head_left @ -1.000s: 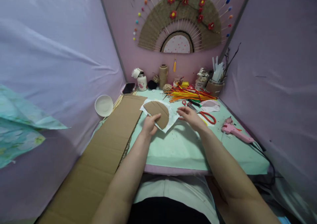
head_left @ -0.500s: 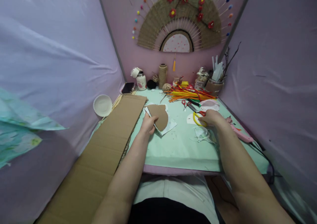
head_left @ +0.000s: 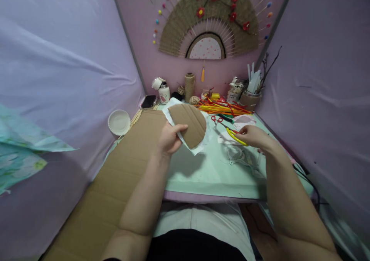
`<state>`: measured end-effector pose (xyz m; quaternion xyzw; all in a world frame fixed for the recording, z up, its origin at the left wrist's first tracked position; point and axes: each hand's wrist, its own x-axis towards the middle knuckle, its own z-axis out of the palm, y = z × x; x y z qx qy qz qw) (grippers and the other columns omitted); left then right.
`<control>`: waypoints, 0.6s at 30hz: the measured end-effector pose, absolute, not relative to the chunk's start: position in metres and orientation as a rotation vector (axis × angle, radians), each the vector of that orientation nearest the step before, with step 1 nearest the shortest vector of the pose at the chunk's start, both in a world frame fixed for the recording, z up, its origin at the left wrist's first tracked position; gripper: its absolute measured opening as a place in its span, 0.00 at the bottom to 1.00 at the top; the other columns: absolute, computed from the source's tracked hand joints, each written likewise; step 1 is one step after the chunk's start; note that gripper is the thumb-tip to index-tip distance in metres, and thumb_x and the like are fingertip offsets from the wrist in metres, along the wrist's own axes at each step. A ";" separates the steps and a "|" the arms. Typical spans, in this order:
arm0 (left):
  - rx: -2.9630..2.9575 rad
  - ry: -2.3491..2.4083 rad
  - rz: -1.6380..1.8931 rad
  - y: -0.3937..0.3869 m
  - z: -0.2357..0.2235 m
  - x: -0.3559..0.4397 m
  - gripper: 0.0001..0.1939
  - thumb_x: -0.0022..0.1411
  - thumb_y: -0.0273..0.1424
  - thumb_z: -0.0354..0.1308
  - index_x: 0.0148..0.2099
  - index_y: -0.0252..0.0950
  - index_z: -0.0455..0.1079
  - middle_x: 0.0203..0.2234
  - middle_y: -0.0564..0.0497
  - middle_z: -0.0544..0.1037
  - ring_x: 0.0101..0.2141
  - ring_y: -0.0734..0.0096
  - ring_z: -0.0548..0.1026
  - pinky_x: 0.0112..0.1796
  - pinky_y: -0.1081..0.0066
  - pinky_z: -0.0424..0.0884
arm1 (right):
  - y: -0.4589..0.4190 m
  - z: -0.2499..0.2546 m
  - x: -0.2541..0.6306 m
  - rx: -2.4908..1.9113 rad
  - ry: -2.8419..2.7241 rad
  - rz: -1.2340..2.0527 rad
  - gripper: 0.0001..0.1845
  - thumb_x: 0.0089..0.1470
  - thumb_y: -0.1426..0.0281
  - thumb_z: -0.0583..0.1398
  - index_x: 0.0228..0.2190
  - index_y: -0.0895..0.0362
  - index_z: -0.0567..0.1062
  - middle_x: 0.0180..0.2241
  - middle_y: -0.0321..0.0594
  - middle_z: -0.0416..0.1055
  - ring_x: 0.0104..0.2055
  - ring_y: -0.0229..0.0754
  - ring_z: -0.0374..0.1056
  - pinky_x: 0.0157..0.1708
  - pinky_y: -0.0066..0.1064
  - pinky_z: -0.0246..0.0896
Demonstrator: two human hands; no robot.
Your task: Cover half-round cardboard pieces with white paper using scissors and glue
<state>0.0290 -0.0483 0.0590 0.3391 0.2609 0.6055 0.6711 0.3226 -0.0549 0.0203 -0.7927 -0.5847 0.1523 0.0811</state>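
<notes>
My left hand [head_left: 169, 139] pinches a brown cardboard half-circle [head_left: 189, 124] backed with white cloth and holds it lifted above the mint-green table [head_left: 208, 172]. My right hand [head_left: 252, 135] is closed round the yellow handles of a pair of scissors [head_left: 234, 136], whose blades point left toward the cardboard piece. The scissors are just off the table, to the right of the half-circle.
A long cardboard sheet [head_left: 121, 176] lies along the left. A white paper plate [head_left: 119, 122], a phone [head_left: 149, 101], a bottle [head_left: 164, 92], a twine spool [head_left: 189, 84], coloured sticks [head_left: 222, 107], red scissors [head_left: 217, 119] and a pot of tools [head_left: 250, 98] line the back. Fabric scraps [head_left: 239, 155] lie right.
My left hand lifted the cardboard half-circle with its cloth off the table. My right hand went right, took the yellow-handled scissors and brought them up toward the piece.
</notes>
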 end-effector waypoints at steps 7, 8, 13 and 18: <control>0.294 0.696 1.406 -0.030 0.041 0.020 0.26 0.47 0.17 0.53 0.50 0.34 0.71 0.28 0.51 0.80 0.39 0.63 0.80 0.52 0.58 0.71 | -0.119 -0.003 0.262 -1.355 -1.289 1.110 0.17 0.47 0.57 0.64 0.20 0.54 0.67 0.16 0.31 0.62 0.18 0.35 0.56 0.20 0.29 0.51; 0.249 0.698 1.352 -0.026 0.030 0.019 0.24 0.49 0.19 0.53 0.50 0.34 0.71 0.29 0.50 0.81 0.40 0.61 0.80 0.52 0.57 0.71 | -0.125 -0.006 0.252 -1.295 -1.247 1.152 0.16 0.46 0.58 0.65 0.20 0.54 0.68 0.17 0.32 0.64 0.19 0.35 0.58 0.21 0.29 0.53; 0.275 0.532 1.312 -0.022 -0.004 0.012 0.20 0.55 0.30 0.53 0.50 0.35 0.72 0.38 0.45 0.82 0.47 0.57 0.77 0.52 0.54 0.70 | -0.149 -0.020 0.217 -1.128 -0.936 1.314 0.16 0.40 0.59 0.69 0.29 0.53 0.73 0.20 0.34 0.70 0.20 0.38 0.62 0.20 0.30 0.56; 0.370 0.452 1.323 -0.037 0.009 0.019 0.21 0.54 0.33 0.55 0.51 0.36 0.71 0.42 0.46 0.81 0.49 0.55 0.76 0.52 0.53 0.69 | -0.156 -0.032 0.197 -1.023 -0.919 1.243 0.19 0.47 0.52 0.66 0.30 0.54 0.74 0.15 0.30 0.62 0.15 0.34 0.53 0.15 0.29 0.50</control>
